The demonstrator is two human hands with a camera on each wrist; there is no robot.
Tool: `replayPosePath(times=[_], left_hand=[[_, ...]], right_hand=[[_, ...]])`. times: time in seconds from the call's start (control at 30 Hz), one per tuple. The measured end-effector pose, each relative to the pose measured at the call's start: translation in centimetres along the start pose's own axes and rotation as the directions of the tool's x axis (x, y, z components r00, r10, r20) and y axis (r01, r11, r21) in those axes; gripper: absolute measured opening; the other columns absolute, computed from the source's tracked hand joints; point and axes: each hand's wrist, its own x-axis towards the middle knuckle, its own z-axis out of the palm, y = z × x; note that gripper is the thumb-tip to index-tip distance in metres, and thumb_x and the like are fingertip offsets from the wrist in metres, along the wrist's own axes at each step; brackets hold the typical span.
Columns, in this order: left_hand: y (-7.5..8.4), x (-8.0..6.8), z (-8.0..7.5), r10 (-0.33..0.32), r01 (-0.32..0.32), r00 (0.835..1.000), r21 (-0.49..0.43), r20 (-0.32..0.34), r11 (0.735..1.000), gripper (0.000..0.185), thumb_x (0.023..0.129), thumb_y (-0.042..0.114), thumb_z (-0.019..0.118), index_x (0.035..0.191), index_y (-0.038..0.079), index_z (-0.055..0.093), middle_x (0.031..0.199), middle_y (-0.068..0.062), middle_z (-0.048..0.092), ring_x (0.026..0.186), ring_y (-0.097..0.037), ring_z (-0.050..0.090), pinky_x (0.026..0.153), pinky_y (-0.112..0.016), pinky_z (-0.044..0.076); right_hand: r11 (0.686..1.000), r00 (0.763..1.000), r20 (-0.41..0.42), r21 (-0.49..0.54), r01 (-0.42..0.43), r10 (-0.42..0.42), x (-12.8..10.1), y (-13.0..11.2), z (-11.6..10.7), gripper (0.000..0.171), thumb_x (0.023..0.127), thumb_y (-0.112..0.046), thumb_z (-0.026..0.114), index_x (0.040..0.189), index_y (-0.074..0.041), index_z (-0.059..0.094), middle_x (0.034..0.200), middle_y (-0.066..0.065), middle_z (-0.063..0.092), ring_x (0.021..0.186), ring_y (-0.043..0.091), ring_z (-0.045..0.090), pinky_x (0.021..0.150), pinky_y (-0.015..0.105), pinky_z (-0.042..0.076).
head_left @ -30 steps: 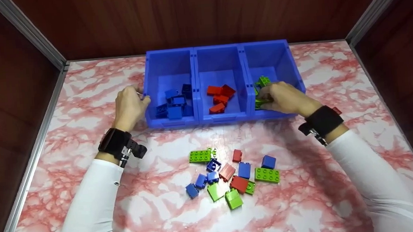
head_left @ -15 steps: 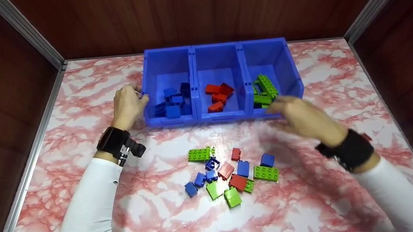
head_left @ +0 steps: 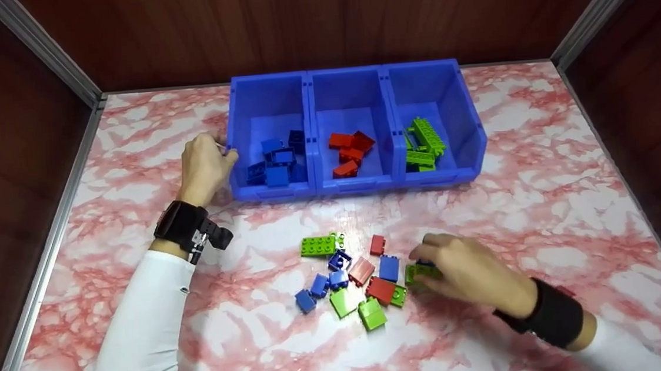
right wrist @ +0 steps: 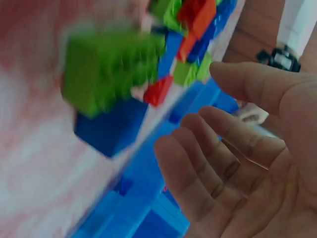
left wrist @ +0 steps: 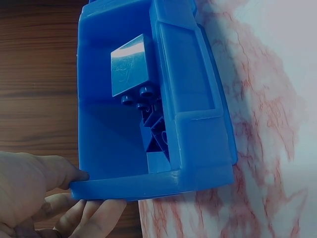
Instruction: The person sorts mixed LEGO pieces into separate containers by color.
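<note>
My left hand [head_left: 206, 167] holds the left wall of the left blue bin [head_left: 235, 184]. In the left wrist view the thumb [left wrist: 44, 171] lies over the bin's rim [left wrist: 148, 183] and the fingers reach under it. Dark blue bricks [head_left: 278, 157] lie inside. My right hand [head_left: 461, 272] hovers at the right side of the loose brick pile, fingertips over a green flat brick [head_left: 415, 273]. The right wrist view shows that hand [right wrist: 237, 163] with relaxed fingers and nothing between them, close to the blurred green brick [right wrist: 106, 69] and a blue brick [right wrist: 111, 131].
The middle bin [head_left: 346, 90] holds red bricks [head_left: 348, 151]; the right bin [head_left: 470, 127] holds green bricks [head_left: 421, 143]. Loose bricks on the marble table [head_left: 543, 192] include a green long one [head_left: 319, 246], a red one [head_left: 381, 290] and a blue one [head_left: 306, 302]. Wooden walls enclose three sides.
My right hand left the right bin, where the green bricks now lie uncovered, and came down to the loose pile's right side. The left hand stayed on the bin.
</note>
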Motion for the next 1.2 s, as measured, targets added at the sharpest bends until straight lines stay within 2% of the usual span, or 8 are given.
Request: replayPosePath(times=[0.3,0.5,0.6,0.73,0.97,1.07,1.2], left_hand=[[-0.2,0.0,0.0,0.000,0.000,1.000,-0.002,-0.003,1.000,0.027,0.097,0.010,0.064,0.118,-0.007,0.069,0.117,-0.028,0.074,0.105,-0.041,0.071,0.096,-0.051,0.057],[-0.4,0.0,0.0,0.017,-0.017,1.000,0.012,-0.023,1.000,0.026,0.096,0.010,0.065,0.115,-0.008,0.070,0.114,-0.028,0.075,0.104,-0.041,0.072,0.096,-0.051,0.057],[-0.4,0.0,0.1,0.020,-0.020,0.999,0.018,-0.028,1.000,0.026,0.096,0.010,0.065,0.115,-0.007,0.070,0.113,-0.027,0.076,0.103,-0.041,0.072,0.096,-0.052,0.057],[-0.3,0.0,0.0,0.026,-0.025,0.999,0.021,-0.027,0.999,0.028,0.096,0.011,0.064,0.115,-0.008,0.070,0.111,-0.026,0.076,0.101,-0.040,0.071,0.096,-0.052,0.056],[-0.2,-0.1,-0.1,0.034,-0.034,0.999,0.017,-0.018,0.999,0.029,0.096,0.011,0.065,0.117,-0.008,0.070,0.114,-0.026,0.076,0.106,-0.041,0.072,0.099,-0.052,0.056],[-0.1,-0.1,-0.1,0.032,-0.032,0.999,0.019,-0.008,0.999,0.029,0.096,0.011,0.065,0.117,-0.008,0.070,0.116,-0.027,0.076,0.107,-0.041,0.072,0.099,-0.051,0.057],[-0.1,0.0,0.0,0.026,-0.026,1.000,0.015,-0.005,1.000,0.028,0.097,0.011,0.065,0.117,-0.008,0.070,0.116,-0.027,0.075,0.106,-0.041,0.072,0.097,-0.051,0.058]], right_hand=[[0.993,1.000,0.003,-0.112,-0.026,0.027,-1.0,-0.6,1.8,0.025,0.082,-0.023,0.091,0.097,-0.011,0.076,0.086,-0.001,0.065,0.076,0.011,0.064,0.062,0.030,0.059],[0.979,0.998,0.007,-0.197,-0.053,0.055,-0.9,-1.0,2.4,0.027,0.082,-0.026,0.091,0.098,-0.010,0.076,0.086,0.000,0.062,0.072,0.013,0.061,0.056,0.032,0.057],[0.968,0.998,-0.004,-0.242,-0.063,0.064,-0.9,-1.2,2.8,0.025,0.081,-0.024,0.091,0.092,-0.009,0.074,0.085,0.001,0.061,0.071,0.015,0.060,0.053,0.033,0.056],[0.957,0.998,-0.025,-0.285,-0.058,0.053,-1.1,-1.4,3.2,0.026,0.076,-0.019,0.093,0.082,-0.011,0.070,0.082,0.001,0.057,0.071,0.017,0.058,0.049,0.033,0.052],[0.942,0.998,-0.061,-0.335,-0.012,-0.009,-1.3,-1.4,3.7,0.030,0.072,-0.025,0.094,0.080,-0.011,0.069,0.081,0.002,0.056,0.073,0.019,0.056,0.049,0.029,0.048],[0.943,0.996,-0.079,-0.331,0.018,-0.047,-1.4,-1.7,3.6,0.031,0.069,-0.023,0.094,0.079,-0.012,0.066,0.080,0.001,0.055,0.071,0.017,0.054,0.047,0.027,0.047],[0.955,0.995,-0.079,-0.295,0.029,-0.054,-1.3,-2.0,2.8,0.038,0.064,-0.024,0.097,0.083,-0.012,0.066,0.082,0.000,0.057,0.072,0.016,0.055,0.049,0.027,0.050]])
